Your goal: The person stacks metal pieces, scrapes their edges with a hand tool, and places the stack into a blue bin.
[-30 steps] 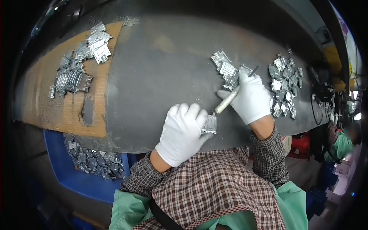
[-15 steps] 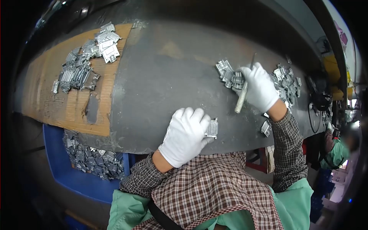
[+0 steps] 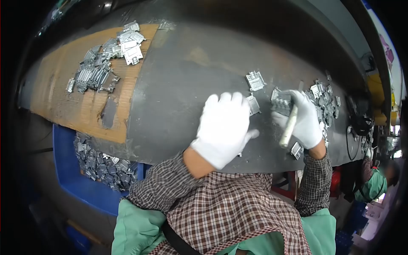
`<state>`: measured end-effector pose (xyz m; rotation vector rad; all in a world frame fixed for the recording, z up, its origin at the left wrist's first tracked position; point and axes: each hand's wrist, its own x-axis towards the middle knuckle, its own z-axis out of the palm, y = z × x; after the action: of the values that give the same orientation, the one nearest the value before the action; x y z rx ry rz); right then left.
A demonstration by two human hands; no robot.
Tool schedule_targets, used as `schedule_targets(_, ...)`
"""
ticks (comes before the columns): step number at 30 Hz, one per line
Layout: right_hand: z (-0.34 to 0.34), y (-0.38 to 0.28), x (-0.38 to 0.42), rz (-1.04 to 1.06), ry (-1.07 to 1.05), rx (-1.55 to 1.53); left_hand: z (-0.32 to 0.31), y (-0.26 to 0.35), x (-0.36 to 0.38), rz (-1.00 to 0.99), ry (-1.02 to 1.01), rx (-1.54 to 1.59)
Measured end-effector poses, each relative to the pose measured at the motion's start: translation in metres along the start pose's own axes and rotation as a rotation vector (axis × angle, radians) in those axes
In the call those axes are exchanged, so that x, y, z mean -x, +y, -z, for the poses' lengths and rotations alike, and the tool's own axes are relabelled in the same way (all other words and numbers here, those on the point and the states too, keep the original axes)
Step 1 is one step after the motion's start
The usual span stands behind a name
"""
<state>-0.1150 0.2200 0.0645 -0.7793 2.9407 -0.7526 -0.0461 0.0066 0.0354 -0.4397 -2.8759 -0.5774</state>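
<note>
My left hand (image 3: 224, 129), in a white glove, is over the table near its front edge, fingers stretched out and nothing visible in them. A small bit of metal (image 3: 240, 154) shows below its thumb; the rest is hidden. My gloved right hand (image 3: 308, 123) is closed around a thin tool with a pale, rod-like handle (image 3: 289, 126), its narrow tip pointing away from me. Several small silver metal housings (image 3: 281, 100) are bunched at the fingers of that hand, slightly blurred. Between the hands lie two loose housings, one flat (image 3: 255, 80) and another (image 3: 253, 104) beside my left fingertips.
More housings (image 3: 325, 100) are heaped right of my right hand, with a single one (image 3: 296, 150) nearer me. Cardboard (image 3: 55, 91) at left bears another pile (image 3: 95, 70). A blue bin (image 3: 63, 170) below holds many. A co-worker (image 3: 372, 185) is at far right.
My left hand has risen off the housing at the front edge and moved away from me. My right hand has drawn nearer and rightward with the tool and bunched housings, leaving two behind.
</note>
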Motion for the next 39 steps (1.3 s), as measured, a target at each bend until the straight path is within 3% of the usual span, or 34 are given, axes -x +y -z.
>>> schedule_targets(2, 0.003, 0.002, 0.007, 0.032, 0.003, 0.045, -0.009, 0.002, -0.019, 0.033, -0.063, -0.045)
schedule_targets(6, -0.002, 0.009, 0.021, 0.034, -0.106, 0.121, -0.032, -0.002, -0.026, -0.121, -0.102, 0.009)
schedule_targets(9, -0.005, 0.007, 0.022, 0.172, -0.085, 0.099, -0.028, 0.007, -0.019, -0.152, -0.222, 0.115)
schedule_targets(13, -0.011, 0.0, 0.019, 0.128, -0.153, 0.157, -0.009, -0.008, -0.01, -0.091, -0.106, 0.137)
schedule_targets(18, -0.023, -0.022, 0.011, 0.235, -0.209, 0.351, 0.022, -0.036, -0.041, -0.081, -0.125, -0.059)
schedule_targets(25, -0.032, -0.019, 0.02, 0.158, -0.254, 0.44, -0.022, -0.042, -0.102, -0.386, -0.192, 0.017)
schedule_targets(26, -0.036, -0.017, 0.025, 0.133, -0.214, 0.408, -0.026, -0.04, -0.108, -0.362, -0.344, -0.025)
schedule_targets(29, -0.035, -0.015, 0.035, 0.02, -0.172, 0.247, -0.017, -0.03, -0.108, -0.325, -0.427, -0.099)
schedule_targets(33, -0.034, -0.013, 0.045, -0.068, -0.16, 0.164, -0.018, -0.035, -0.072, -0.296, -0.301, 0.231)
schedule_targets(39, -0.033, 0.0, 0.053, -0.061, -0.116, 0.058, -0.021, -0.014, -0.029, -0.127, -0.268, 0.394)
